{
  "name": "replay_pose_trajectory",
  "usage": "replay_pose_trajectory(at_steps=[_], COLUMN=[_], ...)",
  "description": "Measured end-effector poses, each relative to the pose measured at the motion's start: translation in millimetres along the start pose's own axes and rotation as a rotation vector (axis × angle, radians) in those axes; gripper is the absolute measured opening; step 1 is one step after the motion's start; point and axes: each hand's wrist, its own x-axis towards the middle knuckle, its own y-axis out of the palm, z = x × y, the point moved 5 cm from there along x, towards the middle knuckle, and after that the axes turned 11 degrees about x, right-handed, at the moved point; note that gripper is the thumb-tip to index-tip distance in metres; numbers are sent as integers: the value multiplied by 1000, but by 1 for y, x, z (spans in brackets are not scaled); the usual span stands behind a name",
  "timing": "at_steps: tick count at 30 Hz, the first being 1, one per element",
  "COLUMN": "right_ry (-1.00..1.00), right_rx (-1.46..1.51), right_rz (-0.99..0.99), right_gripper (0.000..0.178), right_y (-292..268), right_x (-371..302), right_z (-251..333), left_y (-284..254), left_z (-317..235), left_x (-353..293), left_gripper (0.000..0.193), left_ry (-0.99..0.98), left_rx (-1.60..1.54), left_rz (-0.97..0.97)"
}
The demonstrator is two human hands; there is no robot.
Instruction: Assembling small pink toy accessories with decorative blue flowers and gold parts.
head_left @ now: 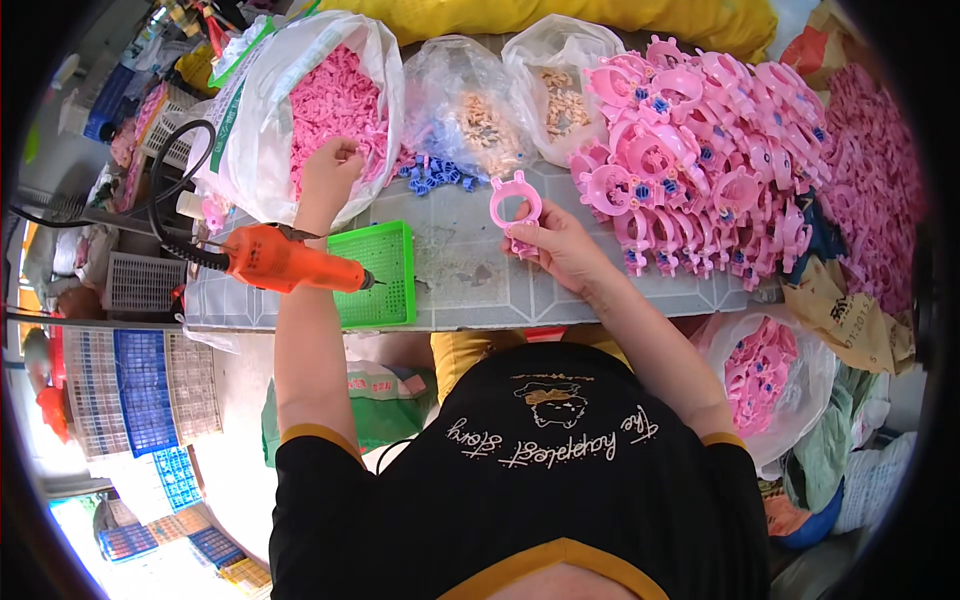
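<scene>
My right hand (568, 250) grips a pink plastic ring-shaped piece (514, 188) with small ears on top, held upright over the grey table. Its fingers and thumb close round the lower end. At the mouth of a white plastic bag (262, 130), my left hand (332, 172) has its fingers curled over a heap of small pink plastic parts (335, 105); what they hold, if anything, is hidden. An orange electric screwdriver (290, 262) hangs across my left forearm, its bit pointing right. Below it lies a green plastic tray (404, 285).
Small blue parts (438, 176) lie beside two clear bags (480, 70) of beige pieces. A large stack of pink ring pieces (690, 150) fills the table's right side. Another bag of pink pieces (760, 370) stands below the right edge. A black cable (160, 190) loops at left.
</scene>
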Motion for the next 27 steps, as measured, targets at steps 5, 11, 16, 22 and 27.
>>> replay_pose_trajectory(at_steps=[5, 11, 16, 22, 27], right_ry=[-124, -767, -1093, -866, -670], right_rx=[-130, -888, -1275, -758, -605], right_rz=[-79, 15, 26, -164, -126], right_gripper=[26, 34, 36, 41, 39], right_y=[1, 34, 48, 22, 19], right_x=[-4, -40, -74, -91, -87], right_z=[2, 39, 62, 54, 44], left_y=[22, 30, 51, 63, 99], left_z=[-62, -108, -126, -143, -154], left_x=[-18, -46, -55, -58, -64], left_gripper=[18, 21, 19, 21, 19], left_ry=[-87, 156, 26, 359, 413], left_rx=[-661, -629, -589, -135, 143], left_rz=[217, 423, 428, 123, 242])
